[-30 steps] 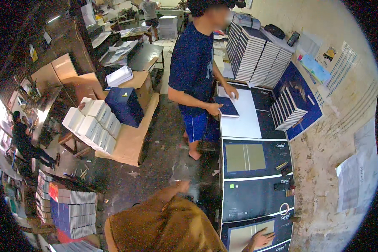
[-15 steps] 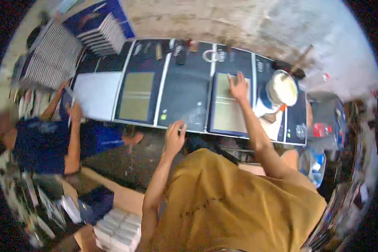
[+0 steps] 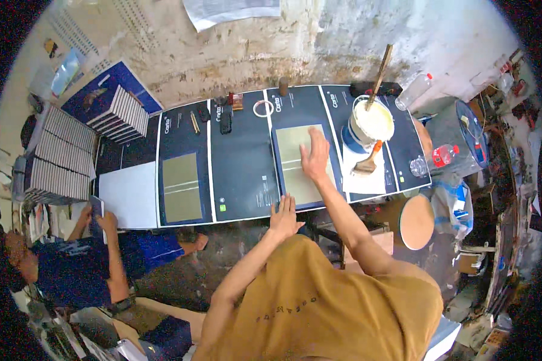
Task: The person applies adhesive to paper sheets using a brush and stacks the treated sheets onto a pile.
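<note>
A book cover point(image 3: 292, 141) lies before me on the black tabletop, with olive-grey boards inside a dark blue border. My right hand point(image 3: 316, 156) rests on its upper right part, fingers stretched out. At the cover's near left corner is my left hand point(image 3: 285, 218), fingers extended and nothing in them. A second cover point(image 3: 182, 174) of the same kind lies farther left. To the right stands a bucket point(image 3: 349, 141) of pale paste with a wooden stick point(image 3: 380, 72) in it. Beside the bucket, a wide brush point(image 3: 367, 163) lies on a white sheet point(image 3: 373, 180).
Another person point(image 3: 72, 259) sits at the left, holding a dark book. Stacks of books point(image 3: 60, 150) and white paper point(image 3: 126, 189) occupy that end of the table. A tape ring point(image 3: 263, 108) lies toward the back. Plastic bottles point(image 3: 444, 155) and a round stool point(image 3: 417, 222) are at the right.
The view has shifted. My left hand has come from left of the cover to its near left corner. My right hand has moved a little down the cover, still on it.
</note>
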A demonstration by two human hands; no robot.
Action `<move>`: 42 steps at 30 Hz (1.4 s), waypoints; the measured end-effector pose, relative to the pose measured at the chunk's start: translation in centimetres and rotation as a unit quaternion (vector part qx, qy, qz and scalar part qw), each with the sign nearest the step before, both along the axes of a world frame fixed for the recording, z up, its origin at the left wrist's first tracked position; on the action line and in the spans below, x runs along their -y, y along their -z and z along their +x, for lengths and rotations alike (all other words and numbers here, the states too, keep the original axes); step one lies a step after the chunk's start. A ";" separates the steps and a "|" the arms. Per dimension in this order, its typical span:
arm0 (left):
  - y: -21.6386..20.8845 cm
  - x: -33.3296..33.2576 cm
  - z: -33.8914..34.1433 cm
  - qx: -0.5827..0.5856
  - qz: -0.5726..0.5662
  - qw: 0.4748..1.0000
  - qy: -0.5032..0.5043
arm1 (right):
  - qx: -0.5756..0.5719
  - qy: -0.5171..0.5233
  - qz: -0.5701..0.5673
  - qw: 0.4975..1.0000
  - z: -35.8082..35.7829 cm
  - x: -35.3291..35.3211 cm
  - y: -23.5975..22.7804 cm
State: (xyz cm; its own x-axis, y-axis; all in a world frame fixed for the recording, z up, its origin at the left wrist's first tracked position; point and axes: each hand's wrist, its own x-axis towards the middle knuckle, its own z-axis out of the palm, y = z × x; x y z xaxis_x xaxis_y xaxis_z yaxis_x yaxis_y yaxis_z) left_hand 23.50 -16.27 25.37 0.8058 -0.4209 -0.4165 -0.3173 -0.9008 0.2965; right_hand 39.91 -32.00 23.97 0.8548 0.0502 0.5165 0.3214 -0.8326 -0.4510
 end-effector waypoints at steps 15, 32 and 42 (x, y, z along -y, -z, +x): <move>0.1 -1.2 6.5 -0.133 -0.096 0.986 -0.024 | -0.166 0.008 -0.096 0.982 -0.7 -0.2 -1.9; 1.3 4.3 9.8 0.358 -0.282 0.860 -0.227 | -0.250 -0.056 0.271 0.928 1.6 2.8 -1.5; 4.8 5.4 10.4 0.300 -0.230 0.907 -0.185 | 0.008 -0.075 0.021 0.997 -0.3 6.1 -2.1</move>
State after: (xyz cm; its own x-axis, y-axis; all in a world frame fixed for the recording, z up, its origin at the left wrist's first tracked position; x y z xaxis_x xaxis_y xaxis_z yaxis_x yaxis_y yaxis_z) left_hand 33.86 -21.66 20.61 0.9507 -0.0942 0.2954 -0.2477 -0.8038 0.5409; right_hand 39.60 -38.06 26.04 0.8311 0.1559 0.5338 0.4485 -0.7553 -0.4778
